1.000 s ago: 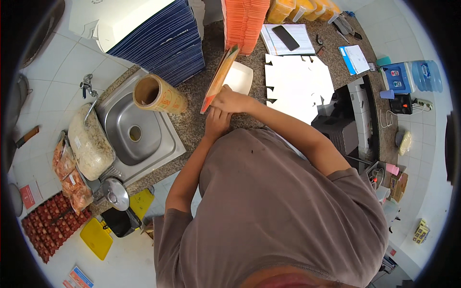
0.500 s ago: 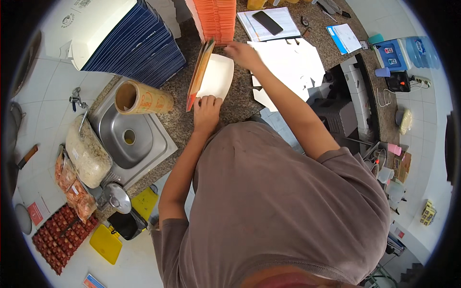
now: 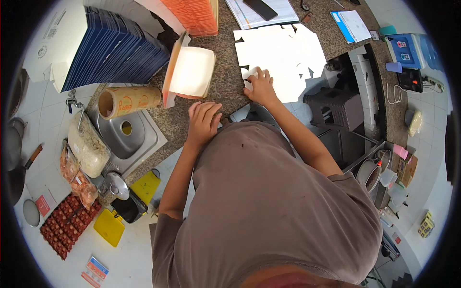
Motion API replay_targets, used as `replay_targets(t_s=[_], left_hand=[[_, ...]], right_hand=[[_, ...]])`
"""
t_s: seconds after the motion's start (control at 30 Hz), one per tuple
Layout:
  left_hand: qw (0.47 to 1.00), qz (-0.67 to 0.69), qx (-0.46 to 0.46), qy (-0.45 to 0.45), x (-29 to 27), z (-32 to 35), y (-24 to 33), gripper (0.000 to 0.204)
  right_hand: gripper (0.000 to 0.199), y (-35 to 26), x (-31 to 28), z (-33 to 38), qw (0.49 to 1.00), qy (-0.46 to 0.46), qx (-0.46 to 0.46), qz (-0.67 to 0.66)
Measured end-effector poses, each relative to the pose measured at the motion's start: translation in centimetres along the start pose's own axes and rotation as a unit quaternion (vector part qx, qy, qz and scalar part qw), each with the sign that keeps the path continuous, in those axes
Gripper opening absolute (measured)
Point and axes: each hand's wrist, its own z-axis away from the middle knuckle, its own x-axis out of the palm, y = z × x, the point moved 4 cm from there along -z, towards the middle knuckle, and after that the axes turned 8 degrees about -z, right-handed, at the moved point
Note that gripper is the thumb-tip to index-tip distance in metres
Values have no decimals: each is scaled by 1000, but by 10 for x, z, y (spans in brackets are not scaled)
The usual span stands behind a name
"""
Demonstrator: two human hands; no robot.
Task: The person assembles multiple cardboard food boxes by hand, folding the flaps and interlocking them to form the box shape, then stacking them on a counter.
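A partly folded cardboard box (image 3: 193, 69), white inside with an orange outer side, stands on the granite counter. Just at its near end, by the counter edge, is my left hand (image 3: 204, 120); the fingers are stretched out and hold nothing. To the right lie flat die-cut cardboard blanks (image 3: 283, 57), white side up. My right hand (image 3: 261, 90) rests on their near left corner, thumb and fingers apart, fingertips touching the white card. Whether a sheet is lifted there, I cannot tell.
Tall stacks of blue boxes (image 3: 117, 53) and orange boxes (image 3: 194, 17) stand behind. A film roll (image 3: 129, 102) lies across the sink (image 3: 158, 137), with bagged food (image 3: 86, 144) at its left. A phone (image 3: 260, 8) rests on papers. A dark stool (image 3: 333, 108) stands right.
My left hand has let go of the box, which now sits more opened out. My right hand has come back from the box's far end to the white blanks. The view has shifted slightly.
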Motion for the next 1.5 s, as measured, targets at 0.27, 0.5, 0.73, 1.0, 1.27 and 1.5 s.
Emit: replay_targets(t_s=[0.27,0.5,0.73,1.0,1.27,1.5], left_hand=[[970,128,-185,-89,81,-17,37,31],[655,536,-532,-13,207,-52,16,45],[665,499,-556,0,228,-68,21,38],[546,646,-533,8,231,-76,44,46],[635,600,-487,13,232,-98,72,36],[726,477,-489,87,208,-117,93,18]], right_hand=[[47,36,-23,-5,991,-57,-54,-111],[44,57,-42,-10,964,-67,-85,-242],[33,66,-51,-8,954,-81,-157,-242],[35,93,-70,-25,925,-72,-151,-340],[47,88,-104,-29,927,-76,-96,-356],[25,102,-147,-50,966,-26,-69,-249]])
